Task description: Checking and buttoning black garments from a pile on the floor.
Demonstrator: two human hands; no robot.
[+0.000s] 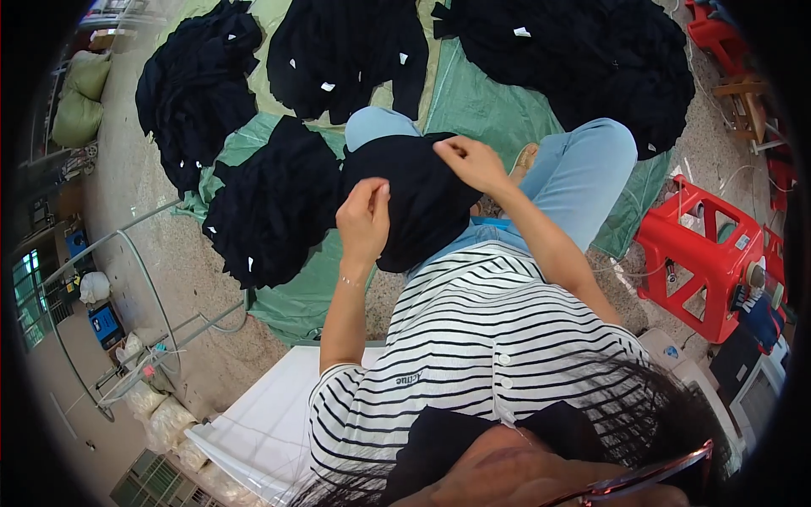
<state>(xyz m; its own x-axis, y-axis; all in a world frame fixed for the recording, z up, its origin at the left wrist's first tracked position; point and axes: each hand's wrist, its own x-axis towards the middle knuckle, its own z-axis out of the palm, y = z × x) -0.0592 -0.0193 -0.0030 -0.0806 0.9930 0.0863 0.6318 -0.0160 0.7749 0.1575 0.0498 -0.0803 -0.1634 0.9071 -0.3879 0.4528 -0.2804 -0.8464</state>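
A black garment [422, 190] lies bunched over my lap, across the light blue jeans. Above its left part is my left hand [365, 218], thumb and fingers drawn together in a pinch. My right hand [475, 164] is bent over the garment's upper right edge, its thumb and forefinger also pressed together. Whether cloth or something small sits between the fingertips of either hand is too fine to make out. Close to my left hand, a heap of black garments [274, 203] with small white labels rests on a green sheet [291, 291].
More black piles lie ahead: one at far left [198, 93], one in the middle [346, 55], a wide one at right [583, 59]. A red plastic stool [705, 253] stands at my right, a metal tube frame [139, 253] at my left. White sheeting [270, 414] lies behind left.
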